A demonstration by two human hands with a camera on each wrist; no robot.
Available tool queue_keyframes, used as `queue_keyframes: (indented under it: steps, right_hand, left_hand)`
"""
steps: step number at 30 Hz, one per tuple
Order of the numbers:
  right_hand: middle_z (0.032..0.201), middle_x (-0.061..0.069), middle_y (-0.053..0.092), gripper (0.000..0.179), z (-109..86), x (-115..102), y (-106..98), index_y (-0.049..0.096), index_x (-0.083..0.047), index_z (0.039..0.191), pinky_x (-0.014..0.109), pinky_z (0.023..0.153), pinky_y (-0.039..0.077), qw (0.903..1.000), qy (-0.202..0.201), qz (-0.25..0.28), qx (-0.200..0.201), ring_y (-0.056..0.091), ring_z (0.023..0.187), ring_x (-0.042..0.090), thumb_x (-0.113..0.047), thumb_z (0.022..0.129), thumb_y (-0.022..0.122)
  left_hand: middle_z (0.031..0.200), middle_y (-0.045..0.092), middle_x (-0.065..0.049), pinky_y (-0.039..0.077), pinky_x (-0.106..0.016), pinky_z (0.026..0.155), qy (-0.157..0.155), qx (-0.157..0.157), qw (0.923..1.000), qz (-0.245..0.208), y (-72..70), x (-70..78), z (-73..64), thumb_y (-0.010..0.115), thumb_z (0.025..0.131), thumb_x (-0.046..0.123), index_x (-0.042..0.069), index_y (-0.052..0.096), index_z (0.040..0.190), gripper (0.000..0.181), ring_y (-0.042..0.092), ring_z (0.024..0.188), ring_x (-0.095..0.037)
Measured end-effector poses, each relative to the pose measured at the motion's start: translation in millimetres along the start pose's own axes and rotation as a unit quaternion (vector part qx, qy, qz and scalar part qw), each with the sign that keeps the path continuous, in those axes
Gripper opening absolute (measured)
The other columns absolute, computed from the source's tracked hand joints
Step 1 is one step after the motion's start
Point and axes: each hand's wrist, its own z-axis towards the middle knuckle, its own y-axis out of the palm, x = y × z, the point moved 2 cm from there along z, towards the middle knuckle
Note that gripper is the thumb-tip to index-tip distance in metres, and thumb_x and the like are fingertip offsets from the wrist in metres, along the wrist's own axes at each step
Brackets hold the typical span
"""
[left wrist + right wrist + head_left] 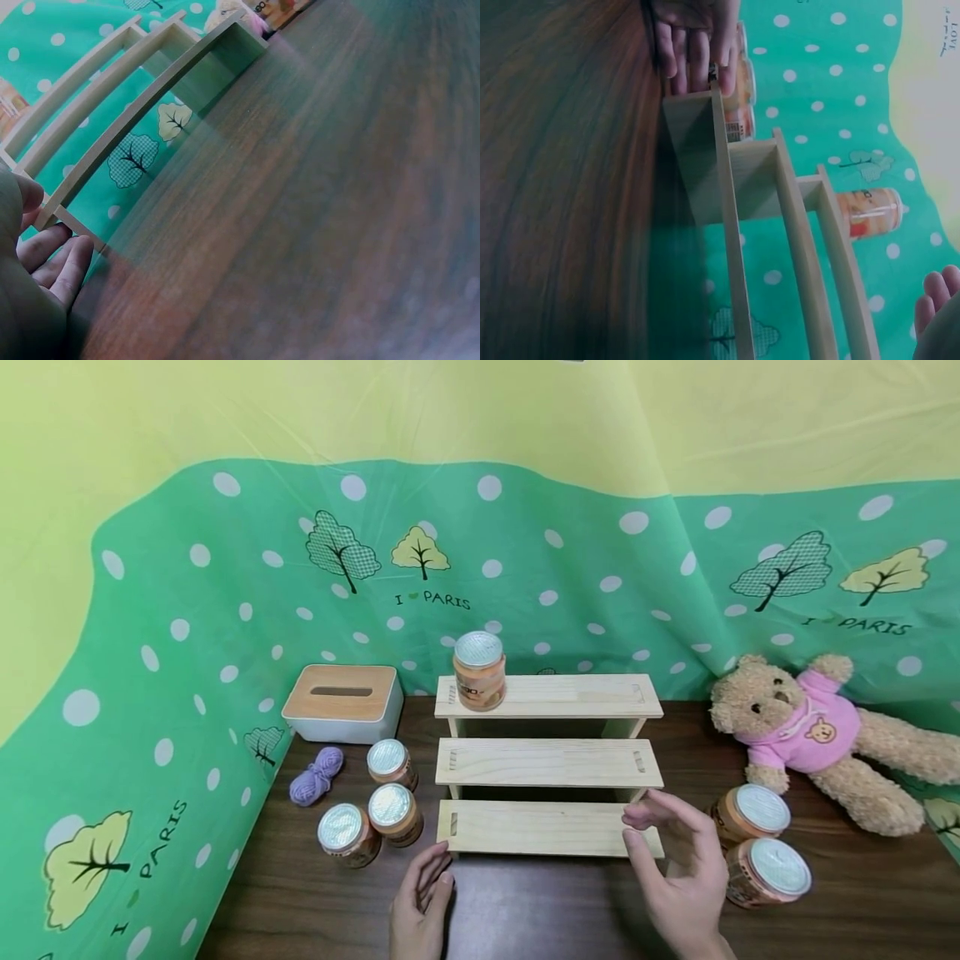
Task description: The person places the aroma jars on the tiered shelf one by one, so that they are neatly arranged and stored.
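A pale wooden three-step shelf (543,762) stands on the dark table. My left hand (422,902) is at the front left corner of its lowest step, fingers loosely bent and touching the end; in the right wrist view the left hand's fingers (698,60) look nearly straight there. Over the right end of the lowest step hovers my right hand (678,877), its fingers loosely curved around nothing. One jar (480,672) with a silvery lid and orange-brown label stands upright on the top step, toward the left. The right wrist view shows that jar (870,213) too.
Left of the shelf are three similar jars (390,814), a purple yarn skein (316,776) and a tissue box (345,703) with a wooden lid. Two more jars (768,872) stand at right, near a teddy bear (817,727) in pink. A green patterned cloth (562,568) hangs behind.
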Motion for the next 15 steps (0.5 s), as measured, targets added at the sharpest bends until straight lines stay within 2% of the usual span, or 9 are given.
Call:
queue_keyframes:
  steps: [9,15]
  right_hand:
    - [0.112,0.018,0.077,0.043,-8.3,-15.0,-12.5,0.055,0.032,0.127,0.022,0.096,0.06,0.9985,0.022,-0.015,0.048,0.075,0.106,0.021,0.024,0.09,0.075]
    - [0.112,0.019,0.077,0.042,-10.6,-28.5,-15.3,0.054,0.034,0.127,0.023,0.096,0.061,0.9978,0.023,-0.007,0.061,0.076,0.104,0.022,0.023,0.092,0.075]
  left_hand:
    - [0.139,0.076,-0.017,0.056,-0.019,0.099,-0.006,-0.005,1.0,-0.001,1.0,0.9,0.0,0.072,0.11,0.017,0.005,0.069,0.142,0.034,0.072,0.125,-0.012]
    - [0.139,0.076,-0.016,0.056,-0.019,0.1,-0.008,-0.003,1.0,0.001,-0.2,1.5,-0.9,0.072,0.11,0.019,0.006,0.069,0.142,0.034,0.071,0.125,-0.011]
